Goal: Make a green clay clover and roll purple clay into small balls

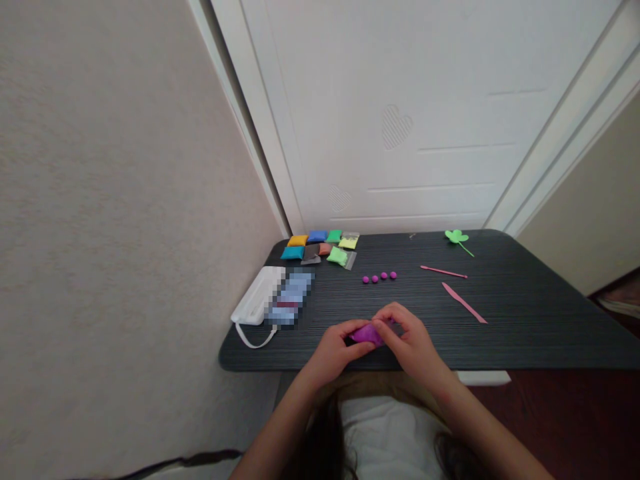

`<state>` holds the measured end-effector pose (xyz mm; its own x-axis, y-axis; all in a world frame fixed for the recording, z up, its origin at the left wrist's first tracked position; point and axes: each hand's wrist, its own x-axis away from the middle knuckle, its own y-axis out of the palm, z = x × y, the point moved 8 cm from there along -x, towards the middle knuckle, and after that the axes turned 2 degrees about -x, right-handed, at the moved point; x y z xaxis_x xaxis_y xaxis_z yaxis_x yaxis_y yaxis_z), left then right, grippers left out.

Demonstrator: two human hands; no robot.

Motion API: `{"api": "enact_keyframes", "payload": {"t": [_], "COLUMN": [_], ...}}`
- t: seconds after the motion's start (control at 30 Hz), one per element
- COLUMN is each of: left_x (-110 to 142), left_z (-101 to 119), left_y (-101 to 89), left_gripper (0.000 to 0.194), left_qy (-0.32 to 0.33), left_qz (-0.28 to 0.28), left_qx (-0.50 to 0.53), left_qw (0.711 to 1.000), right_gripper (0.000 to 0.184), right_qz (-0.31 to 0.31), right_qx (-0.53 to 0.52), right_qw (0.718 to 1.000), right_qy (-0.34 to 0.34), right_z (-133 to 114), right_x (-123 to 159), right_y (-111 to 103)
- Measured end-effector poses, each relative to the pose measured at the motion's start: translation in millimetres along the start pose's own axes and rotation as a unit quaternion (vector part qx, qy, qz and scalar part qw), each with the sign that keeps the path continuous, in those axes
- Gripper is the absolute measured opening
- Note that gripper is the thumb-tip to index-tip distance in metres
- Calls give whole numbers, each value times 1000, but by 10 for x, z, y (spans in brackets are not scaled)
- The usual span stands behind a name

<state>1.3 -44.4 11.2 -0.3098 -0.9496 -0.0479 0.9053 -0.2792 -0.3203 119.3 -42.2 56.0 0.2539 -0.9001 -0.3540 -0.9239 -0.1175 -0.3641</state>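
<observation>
A purple packet of modelling clay is held near the table's front edge. Around its left side my left hand is closed, thumb below and fingers above. The fingertips of my right hand pinch at its right end, hiding that part. Just beyond my hands, several small purple clay balls lie in a row. Off to the right are a pink modelling knife and a thin pink clay tool. A green clover-like clay shape with a stem lies at the back right.
Several coloured clay packets lie at the back left of the dark table. In front of them sit a white power bank and a phone with a blurred screen, joined by a white cable. A white door stands behind.
</observation>
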Motion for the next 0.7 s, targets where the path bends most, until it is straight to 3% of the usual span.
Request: {"api": "enact_keyframes", "payload": {"t": [0.3, 0.5, 0.6, 0.7], "left_x": [4, -6, -11, -9], "left_z": [-18, -65, -159, -278], "left_y": [-59, -52, -104, -208], "left_gripper": [36, 34, 35, 34], "left_qy": [-25, -35, -45, -45], "left_qz": [26, 32, 76, 153], "left_qx": [18, 37, 101, 177], "left_qw": [999, 998, 991, 971], "right_gripper": [14, 16, 18, 28], "right_qz": [0, 54, 63, 117], "right_qx": [-16, 31, 46, 73], "right_qw": [1000, 998, 997, 990], "right_qy": [23, 13, 6, 8], "right_z": [130, 144, 183, 293], "right_x": [9, 45, 9, -27], "right_y": [-30, -39, -131, -434]}}
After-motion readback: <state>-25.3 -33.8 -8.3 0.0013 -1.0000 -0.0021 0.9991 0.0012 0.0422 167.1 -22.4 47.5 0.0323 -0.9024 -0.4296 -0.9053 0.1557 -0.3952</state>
